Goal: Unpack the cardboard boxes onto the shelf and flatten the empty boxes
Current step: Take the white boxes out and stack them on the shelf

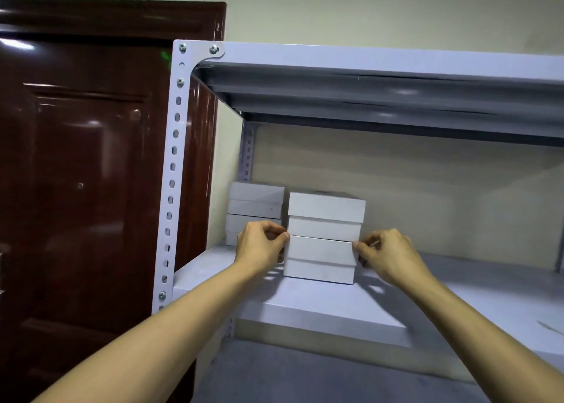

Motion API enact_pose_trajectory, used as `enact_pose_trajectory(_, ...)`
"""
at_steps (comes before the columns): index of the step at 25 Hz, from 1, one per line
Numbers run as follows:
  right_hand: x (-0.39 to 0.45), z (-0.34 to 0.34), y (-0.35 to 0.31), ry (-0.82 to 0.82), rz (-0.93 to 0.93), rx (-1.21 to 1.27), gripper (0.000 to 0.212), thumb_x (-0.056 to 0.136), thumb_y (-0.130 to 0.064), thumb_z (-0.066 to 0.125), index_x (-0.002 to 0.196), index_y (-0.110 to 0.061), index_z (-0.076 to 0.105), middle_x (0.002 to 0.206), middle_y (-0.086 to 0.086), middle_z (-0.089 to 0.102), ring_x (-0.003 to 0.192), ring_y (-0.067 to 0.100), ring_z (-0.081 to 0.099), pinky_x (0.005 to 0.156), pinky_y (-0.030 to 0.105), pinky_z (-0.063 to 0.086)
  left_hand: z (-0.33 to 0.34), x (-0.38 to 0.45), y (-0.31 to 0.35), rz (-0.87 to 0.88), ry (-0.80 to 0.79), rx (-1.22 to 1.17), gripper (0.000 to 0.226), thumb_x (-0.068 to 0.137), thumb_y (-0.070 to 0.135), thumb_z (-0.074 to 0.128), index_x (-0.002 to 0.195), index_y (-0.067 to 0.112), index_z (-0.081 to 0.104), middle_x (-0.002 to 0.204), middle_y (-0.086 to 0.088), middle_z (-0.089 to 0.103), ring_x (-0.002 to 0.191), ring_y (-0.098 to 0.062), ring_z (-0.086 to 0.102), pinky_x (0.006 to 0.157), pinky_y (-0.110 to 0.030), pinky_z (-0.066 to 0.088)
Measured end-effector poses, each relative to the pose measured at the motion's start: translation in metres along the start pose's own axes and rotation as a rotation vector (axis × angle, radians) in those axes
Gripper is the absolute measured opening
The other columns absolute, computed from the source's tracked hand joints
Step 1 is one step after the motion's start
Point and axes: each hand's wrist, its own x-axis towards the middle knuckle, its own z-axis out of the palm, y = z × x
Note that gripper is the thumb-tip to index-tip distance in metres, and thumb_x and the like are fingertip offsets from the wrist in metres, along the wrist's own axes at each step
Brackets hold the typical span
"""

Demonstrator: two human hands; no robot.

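Note:
Two white boxes stand stacked on the grey metal shelf (320, 299). My left hand (259, 245) pinches the left edge of the lower white box (320, 259) and my right hand (387, 256) pinches its right edge. The upper white box (326, 216) rests on top of it. Behind and to the left, against the shelf's back corner, stands a second stack of white boxes (255, 203), partly hidden by my left hand. No cardboard box is in view.
The shelf's perforated front post (172, 174) rises on the left, with a dark red door (85, 174) beyond it. An upper shelf board (381, 97) hangs overhead. The shelf surface extends to the right of the stacks (488, 283).

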Motion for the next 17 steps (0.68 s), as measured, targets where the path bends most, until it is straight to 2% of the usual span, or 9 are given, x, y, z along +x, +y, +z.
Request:
enact_pose_trajectory(4, 0.029, 0.007, 0.004, -0.058, -0.017, -0.031, 0.031, 0.089, -0.028, 0.064, 0.063, -0.015, 0.072, 0.059, -0.005, 0.07, 0.067, 0.015, 0.07, 0.075, 0.038, 0.059, 0.012, 0.031, -0.015, -0.055, 0.04, 0.088, 0.015, 0.083, 0.024, 0.078, 0.074, 0.014, 0.073, 0.066, -0.004, 0.073, 0.061, -0.026, 0.073, 0.064, -0.046, 0.063)
enact_pose_trajectory(7, 0.049, 0.016, 0.005, -0.094, -0.03, -0.081, 0.029, 0.087, -0.031, 0.065, 0.064, -0.014, 0.071, 0.061, -0.002, 0.071, 0.068, 0.02, 0.07, 0.073, 0.039, 0.059, 0.019, 0.048, -0.022, -0.074, 0.066, 0.163, 0.016, 0.076, 0.032, 0.076, 0.068, 0.018, 0.072, 0.066, -0.003, 0.073, 0.065, -0.027, 0.073, 0.068, -0.046, 0.063)
enact_pose_trajectory(11, 0.074, 0.03, 0.009, -0.113, -0.027, -0.103, 0.028, 0.087, -0.03, 0.065, 0.064, -0.015, 0.071, 0.063, -0.001, 0.071, 0.067, 0.021, 0.07, 0.072, 0.036, 0.059, 0.025, 0.063, -0.024, -0.125, 0.11, 0.204, 0.013, 0.077, 0.029, 0.077, 0.07, 0.019, 0.072, 0.074, -0.006, 0.074, 0.066, -0.03, 0.073, 0.068, -0.044, 0.063)
enact_pose_trajectory(14, 0.089, 0.039, 0.012, -0.163, -0.04, -0.156, 0.022, 0.087, -0.027, 0.059, 0.073, -0.014, 0.07, 0.073, 0.001, 0.073, 0.069, 0.021, 0.071, 0.071, 0.037, 0.061, 0.029, 0.072, -0.028, -0.175, 0.12, 0.177, 0.015, 0.078, 0.025, 0.076, 0.069, 0.016, 0.068, 0.074, -0.012, 0.073, 0.06, -0.032, 0.072, 0.064, -0.047, 0.063)
enact_pose_trajectory(17, 0.101, 0.046, 0.012, -0.197, -0.032, -0.176, 0.018, 0.089, -0.028, 0.058, 0.081, -0.015, 0.068, 0.079, 0.001, 0.073, 0.07, 0.021, 0.071, 0.071, 0.038, 0.061, 0.032, 0.085, -0.036, -0.195, 0.127, 0.206, 0.021, 0.07, 0.034, 0.076, 0.068, 0.015, 0.067, 0.076, -0.012, 0.074, 0.068, -0.033, 0.073, 0.066, -0.048, 0.063)
